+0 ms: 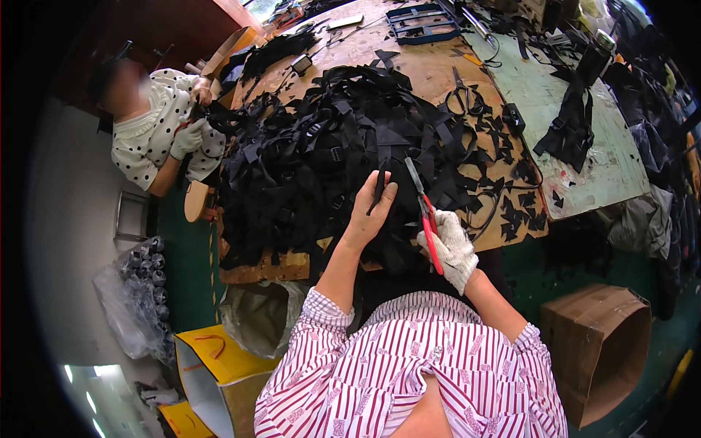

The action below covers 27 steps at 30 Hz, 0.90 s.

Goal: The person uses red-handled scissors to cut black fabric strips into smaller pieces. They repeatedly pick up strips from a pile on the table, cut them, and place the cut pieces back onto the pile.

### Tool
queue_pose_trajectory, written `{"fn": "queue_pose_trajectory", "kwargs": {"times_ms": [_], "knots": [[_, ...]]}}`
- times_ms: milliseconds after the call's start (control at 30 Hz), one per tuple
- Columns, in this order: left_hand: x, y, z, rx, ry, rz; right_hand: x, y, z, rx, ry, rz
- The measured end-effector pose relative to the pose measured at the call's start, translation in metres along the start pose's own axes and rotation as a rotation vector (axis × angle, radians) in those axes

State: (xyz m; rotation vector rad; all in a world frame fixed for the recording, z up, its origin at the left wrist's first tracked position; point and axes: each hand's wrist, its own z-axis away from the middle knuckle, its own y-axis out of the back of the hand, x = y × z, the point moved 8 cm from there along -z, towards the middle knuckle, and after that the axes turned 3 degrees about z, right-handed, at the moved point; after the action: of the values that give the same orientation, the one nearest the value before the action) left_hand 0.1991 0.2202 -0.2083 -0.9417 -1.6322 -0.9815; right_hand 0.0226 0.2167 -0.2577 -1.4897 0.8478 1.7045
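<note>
My bare left hand [371,210] is closed on a black webbing strap [380,187], pinching it between thumb and fingers. The strap runs up into a large heap of black webbing straps with buckles [292,157], which spreads over the table in front of me. My right hand [454,252], in a white knit glove, grips a tool with red handles and long grey jaws [414,177]. Its jaws point up and away, just right of the held strap, and do not appear to touch it. Whether it is scissors or pliers I cannot tell.
Black-handled scissors [460,98] and small black scraps [518,212] lie right of the heap. A blue tray [422,25] sits at the back. At left a co-worker [157,109] handles black straps. A cardboard box [595,343] and a yellow bag [226,354] stand below the table.
</note>
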Motion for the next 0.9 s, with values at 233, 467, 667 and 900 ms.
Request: {"fn": "queue_pose_trajectory", "kwargs": {"times_ms": [233,467,667,900], "knots": [[0.012,-0.006,-0.005,-0.078,-0.048,-0.083,-0.015,0.004,-0.006,0.042,0.038,0.074],[-0.008,-0.018,0.0,-0.294,0.266,0.046,-0.005,0.004,-0.003,0.052,-0.161,-0.317],[-0.002,0.008,0.004,0.065,0.384,0.526,-0.01,0.024,-0.012,0.077,-0.117,-0.326],[0.006,0.048,-0.008,0.203,0.392,0.611,0.018,0.021,-0.004,0.153,-0.108,-0.26]]}}
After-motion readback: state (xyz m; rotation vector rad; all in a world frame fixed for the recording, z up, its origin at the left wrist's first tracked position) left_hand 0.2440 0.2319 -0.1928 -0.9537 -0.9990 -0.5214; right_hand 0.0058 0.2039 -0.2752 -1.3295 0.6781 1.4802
